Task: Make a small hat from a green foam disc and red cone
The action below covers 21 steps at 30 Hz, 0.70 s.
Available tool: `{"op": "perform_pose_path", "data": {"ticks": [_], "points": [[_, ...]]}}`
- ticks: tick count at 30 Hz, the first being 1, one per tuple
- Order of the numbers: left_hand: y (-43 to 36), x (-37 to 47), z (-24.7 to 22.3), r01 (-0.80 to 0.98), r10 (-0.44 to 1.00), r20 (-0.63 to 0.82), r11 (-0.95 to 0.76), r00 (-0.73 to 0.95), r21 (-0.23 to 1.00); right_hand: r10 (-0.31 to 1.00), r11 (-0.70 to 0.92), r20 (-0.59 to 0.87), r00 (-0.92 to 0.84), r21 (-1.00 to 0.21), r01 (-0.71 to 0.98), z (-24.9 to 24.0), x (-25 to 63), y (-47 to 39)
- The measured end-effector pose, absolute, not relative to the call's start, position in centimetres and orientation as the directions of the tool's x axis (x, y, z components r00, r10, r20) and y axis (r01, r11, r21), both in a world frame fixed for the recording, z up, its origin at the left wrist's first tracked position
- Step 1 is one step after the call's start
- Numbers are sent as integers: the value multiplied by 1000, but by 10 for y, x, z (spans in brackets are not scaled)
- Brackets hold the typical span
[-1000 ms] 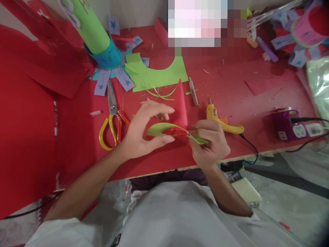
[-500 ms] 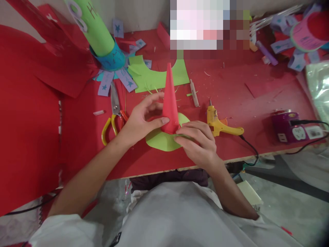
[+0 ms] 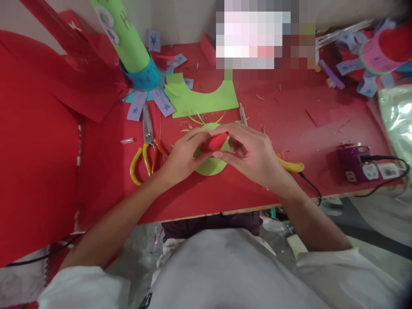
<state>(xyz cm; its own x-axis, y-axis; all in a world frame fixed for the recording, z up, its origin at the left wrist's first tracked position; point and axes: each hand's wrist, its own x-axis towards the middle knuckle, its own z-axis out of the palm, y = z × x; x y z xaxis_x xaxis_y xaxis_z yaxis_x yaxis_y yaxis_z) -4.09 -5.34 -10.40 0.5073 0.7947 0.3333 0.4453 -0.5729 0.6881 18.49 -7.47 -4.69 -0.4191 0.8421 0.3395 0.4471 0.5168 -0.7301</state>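
Note:
A red paper cone (image 3: pixel 217 142) is tipped over between my two hands, its tip toward the right and partly covered by fingers. My left hand (image 3: pixel 186 152) is closed around its left part. From the right, my right hand (image 3: pixel 252 150) curls about the tip end, thumb and fingers on the cone. Beneath them a round light-green paper piece (image 3: pixel 212 168) lies on the red table (image 3: pixel 180 195); whether the cone touches it I cannot tell.
Scissors (image 3: pixel 148 133) lie left of my hands. A yellow glue gun (image 3: pixel 291 166) is partly hidden behind my right hand. Beyond are a cut green sheet (image 3: pixel 206 103) and a green paper tube (image 3: pixel 128 38). A purple power adapter (image 3: pixel 354 161) stands at right.
The cone stood upright on the green circle; now it is tilted with its tip to the right. My right hand has moved up from the base to the tip.

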Motion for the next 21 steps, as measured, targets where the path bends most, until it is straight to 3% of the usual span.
{"op": "perform_pose_path", "data": {"ticks": [4,6,9,11,13,16,21], "points": [[-47,-49,-99,491,791,246,-556,559,671,801,557,340,-494,-727,403,-47,180,-54],[-49,-55,-92,553,789,234,-577,568,602,790,560,331,-516,-733,387,-51,179,-52],[-65,-62,-81,688,767,300,-641,566,340,807,547,341,-482,-739,393,-58,179,-53],[-83,-63,-75,699,701,327,-700,634,144,819,542,353,-453,-736,406,-61,179,-55],[-103,-62,-74,679,659,293,-733,693,40,816,546,358,-453,-734,404,-64,180,-56],[-127,-57,-78,705,694,198,-709,692,23,813,547,361,-457,-741,389,-66,181,-56],[-140,-50,-91,777,785,139,-618,604,116,804,566,394,-445,-737,369,-70,180,-55]]}}
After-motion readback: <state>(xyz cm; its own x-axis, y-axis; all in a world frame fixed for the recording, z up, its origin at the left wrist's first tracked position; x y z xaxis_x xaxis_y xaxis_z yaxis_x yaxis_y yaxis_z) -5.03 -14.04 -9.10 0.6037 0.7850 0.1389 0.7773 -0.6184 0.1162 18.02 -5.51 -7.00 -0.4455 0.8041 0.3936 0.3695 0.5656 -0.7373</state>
